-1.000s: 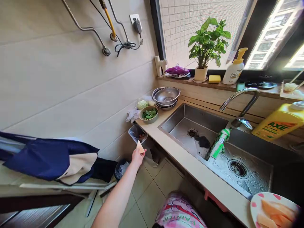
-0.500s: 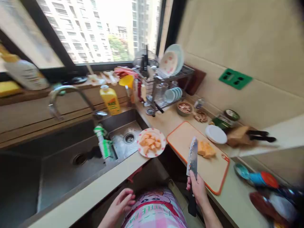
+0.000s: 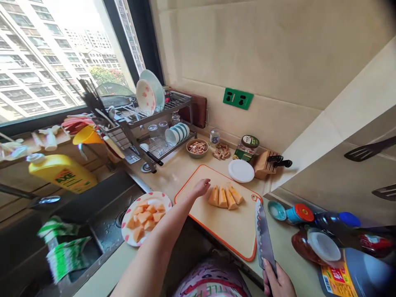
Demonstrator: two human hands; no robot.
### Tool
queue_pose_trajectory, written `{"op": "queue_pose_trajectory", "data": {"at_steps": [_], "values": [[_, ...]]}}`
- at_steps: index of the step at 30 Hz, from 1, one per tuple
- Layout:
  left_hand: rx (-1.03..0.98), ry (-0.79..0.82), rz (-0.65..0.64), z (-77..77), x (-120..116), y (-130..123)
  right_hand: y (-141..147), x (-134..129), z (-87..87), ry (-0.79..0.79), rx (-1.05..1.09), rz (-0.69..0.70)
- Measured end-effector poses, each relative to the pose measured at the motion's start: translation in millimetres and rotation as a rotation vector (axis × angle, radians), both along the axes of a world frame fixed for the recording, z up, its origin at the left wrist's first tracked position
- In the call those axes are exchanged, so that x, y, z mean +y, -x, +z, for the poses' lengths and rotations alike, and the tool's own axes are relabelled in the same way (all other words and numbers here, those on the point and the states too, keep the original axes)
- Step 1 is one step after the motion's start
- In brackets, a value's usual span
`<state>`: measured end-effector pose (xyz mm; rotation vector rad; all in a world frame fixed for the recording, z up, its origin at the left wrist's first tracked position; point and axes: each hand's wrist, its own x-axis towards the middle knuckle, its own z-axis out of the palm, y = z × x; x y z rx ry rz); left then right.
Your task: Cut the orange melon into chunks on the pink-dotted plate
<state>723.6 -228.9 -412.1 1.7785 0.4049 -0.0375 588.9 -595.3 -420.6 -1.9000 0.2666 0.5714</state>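
Head view: the left hand point(image 3: 201, 187) has moved out over the orange-rimmed cutting board point(image 3: 222, 235), its fingers pressed together and slightly curled, just short of the melon wedges point(image 3: 224, 197) lying side by side on the board. The right hand point(image 3: 276, 282) has lowered the kitchen knife point(image 3: 264, 235) to just beside the board's edge, fingers wrapped round the handle. More melon chunks point(image 3: 144, 220) sit on the spotted plate point(image 3: 163, 200) nearby.

Beige countertop point(image 3: 278, 243) — orange-rimmed cutting board point(image 3: 222, 235), spotted plate point(image 3: 163, 199), dish rack point(image 3: 176, 99), knife block point(image 3: 262, 165)
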Motion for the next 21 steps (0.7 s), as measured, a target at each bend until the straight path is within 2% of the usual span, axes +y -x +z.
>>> {"op": "queue_pose_trajectory", "data": {"at_steps": [2, 4, 6, 8, 11, 14, 18, 21], "values": [[0.032, 0.035, -0.053, -5.8, -4, -29, -13, -10, -2.4, -0.006, 0.064, -0.012], [0.071, 0.093, -0.122, -10.5, -7, -41, -23, -17, -4.9, -0.025, 0.115, -0.017], [0.097, 0.157, -0.164, -13.6, -6, -41, -30, -20, -7.7, -0.044, 0.138, -0.011], [0.101, 0.210, -0.154, -15.6, -1, -29, -35, -18, -10.5, -0.047, 0.143, 0.018], [0.075, 0.258, -0.051, -19.1, 11, 5, -41, -3, -13.0, -0.028, 0.104, 0.118], [0.018, 0.257, 0.135, -28.0, 11, 58, -45, 28, -11.2, 0.026, 0.040, 0.264], [-0.081, 0.274, 0.457, -48.5, -14, 128, -50, 82, -3.0, 0.189, -0.164, 0.511], [-0.171, 0.351, 0.554, -61.9, -37, 158, -52, 122, 4.6, 0.402, -0.351, 0.676]]}}
